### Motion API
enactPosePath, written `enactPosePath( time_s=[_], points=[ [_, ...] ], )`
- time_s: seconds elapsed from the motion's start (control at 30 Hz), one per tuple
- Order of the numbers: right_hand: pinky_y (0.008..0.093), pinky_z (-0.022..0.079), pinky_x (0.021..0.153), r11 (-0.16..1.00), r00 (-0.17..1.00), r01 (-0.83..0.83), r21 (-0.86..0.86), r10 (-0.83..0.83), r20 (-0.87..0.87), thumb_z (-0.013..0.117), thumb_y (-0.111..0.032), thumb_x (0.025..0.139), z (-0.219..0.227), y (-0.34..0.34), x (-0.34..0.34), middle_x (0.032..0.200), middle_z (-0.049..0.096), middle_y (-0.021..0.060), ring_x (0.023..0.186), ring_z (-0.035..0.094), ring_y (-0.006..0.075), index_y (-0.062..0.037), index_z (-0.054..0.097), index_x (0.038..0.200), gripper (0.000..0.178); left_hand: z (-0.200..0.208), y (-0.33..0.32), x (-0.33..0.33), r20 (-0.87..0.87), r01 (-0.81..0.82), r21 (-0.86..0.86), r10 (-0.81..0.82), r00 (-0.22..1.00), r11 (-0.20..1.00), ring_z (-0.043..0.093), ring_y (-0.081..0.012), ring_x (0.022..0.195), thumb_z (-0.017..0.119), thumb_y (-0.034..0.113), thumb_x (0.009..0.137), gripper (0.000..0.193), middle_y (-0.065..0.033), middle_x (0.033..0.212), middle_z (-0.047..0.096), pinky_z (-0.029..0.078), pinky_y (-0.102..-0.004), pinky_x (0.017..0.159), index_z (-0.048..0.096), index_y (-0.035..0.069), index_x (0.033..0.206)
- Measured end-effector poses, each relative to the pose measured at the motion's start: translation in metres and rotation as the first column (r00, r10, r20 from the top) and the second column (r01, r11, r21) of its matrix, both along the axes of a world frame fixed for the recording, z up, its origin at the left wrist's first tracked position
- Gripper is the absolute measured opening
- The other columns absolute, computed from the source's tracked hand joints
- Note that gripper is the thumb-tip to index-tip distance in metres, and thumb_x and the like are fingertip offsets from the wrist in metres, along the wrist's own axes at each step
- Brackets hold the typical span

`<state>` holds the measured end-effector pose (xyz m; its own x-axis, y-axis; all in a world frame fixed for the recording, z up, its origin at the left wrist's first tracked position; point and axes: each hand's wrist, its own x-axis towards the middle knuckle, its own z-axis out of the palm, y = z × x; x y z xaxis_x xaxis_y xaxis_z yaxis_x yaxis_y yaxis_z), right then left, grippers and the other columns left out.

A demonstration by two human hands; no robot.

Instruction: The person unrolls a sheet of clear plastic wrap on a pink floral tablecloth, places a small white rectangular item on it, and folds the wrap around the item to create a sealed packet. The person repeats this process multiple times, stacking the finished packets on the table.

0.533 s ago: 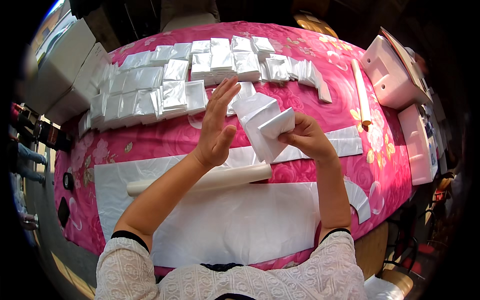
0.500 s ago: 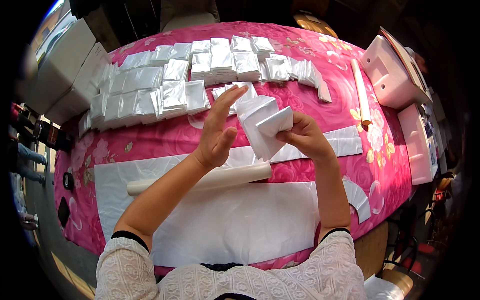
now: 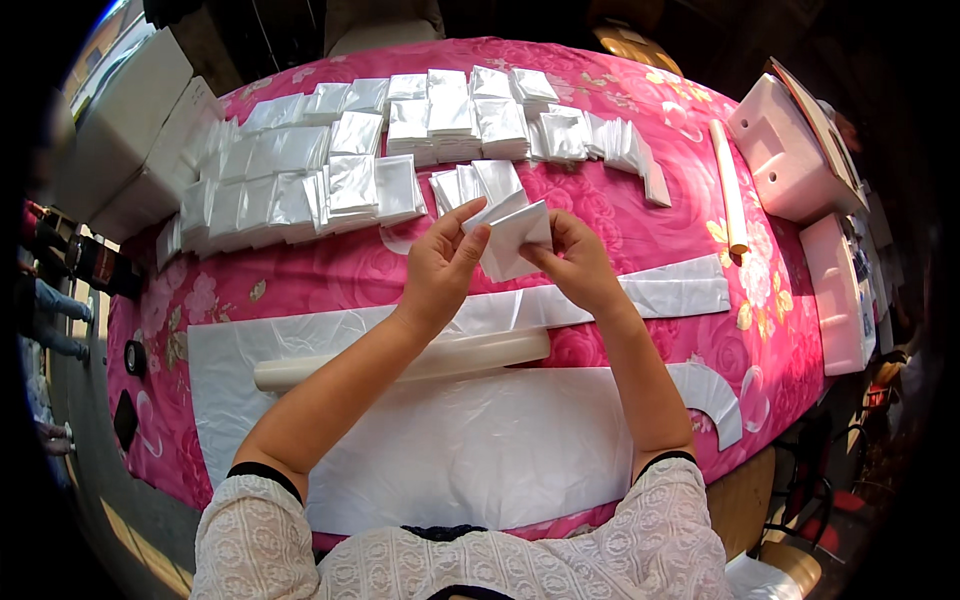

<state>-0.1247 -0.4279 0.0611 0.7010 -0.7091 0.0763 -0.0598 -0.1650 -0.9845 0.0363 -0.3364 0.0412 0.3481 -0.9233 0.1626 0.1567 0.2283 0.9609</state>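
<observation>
Between my hands, above the table, is a folded piece of thin white plastic film (image 3: 512, 243). My left hand (image 3: 440, 265) pinches its left side between thumb and fingers. At its right edge, my right hand (image 3: 578, 262) grips it with thumb and bent fingers. Just behind the hands lies a small fanned pile of folded white packets (image 3: 455, 186). Below them a pale tube-like roll (image 3: 490, 353) rests on a wide white plastic sheet (image 3: 470, 460), partly hidden by my left forearm.
Rows of stacked white packets (image 3: 447, 110) cover the far side of the pink flowered tablecloth (image 3: 600, 220). A cream roll (image 3: 729, 185) and white foam boxes (image 3: 785, 150) stand at right, large pale boxes (image 3: 130, 130) at left. A fanned row of packets (image 3: 712, 395) lies near my right arm.
My left hand was open and apart from the film; it has moved in and now pinches its left side. My right hand has shifted left, and the film is folded smaller.
</observation>
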Motion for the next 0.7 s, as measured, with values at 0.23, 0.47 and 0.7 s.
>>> enactPosePath(
  time_s=[0.23,0.47,0.7],
  points=[
    [0.0244,0.048,0.074,0.992,0.990,-0.036,0.120,0.019,0.139,0.061,-0.003,0.083,-0.025,-0.005,0.000,0.094,0.061,0.0057,0.084,0.058,0.0094,0.0017,0.053,0.104,0.024,0.000,-0.006,-0.005,-0.189,-0.035,0.074,0.048,0.981,0.997,0.046,-0.0020,0.066,0.058,0.018,0.090,0.027,0.0016,0.079,0.061,0.037,-0.0178,0.058,0.062,-0.002,0.108],
    [0.0244,0.045,0.064,1.000,0.998,0.009,-0.005,-0.010,-0.058,0.065,-0.013,0.081,-0.015,-0.016,0.000,0.089,0.060,0.0044,0.071,0.054,0.0098,-0.0010,0.055,0.113,0.036,-0.008,-0.021,0.012,0.044,0.049,0.167,-0.057,0.997,0.985,0.056,-0.0070,0.076,0.057,0.020,0.090,0.027,-0.0033,0.088,0.064,0.045,-0.0208,0.069,0.063,-0.003,0.105],
    [0.0338,0.047,0.063,0.972,0.963,0.059,-0.227,-0.116,-0.244,0.067,-0.021,0.078,-0.028,-0.088,0.025,0.081,0.063,0.0111,0.069,0.059,0.0204,0.0018,0.064,0.095,0.029,-0.021,-0.061,0.020,0.061,-0.235,0.305,0.227,0.972,0.923,0.050,-0.0133,0.101,0.053,0.024,0.091,0.045,-0.0109,0.116,0.054,0.038,-0.0270,0.088,0.043,-0.004,0.125]
  ],
)
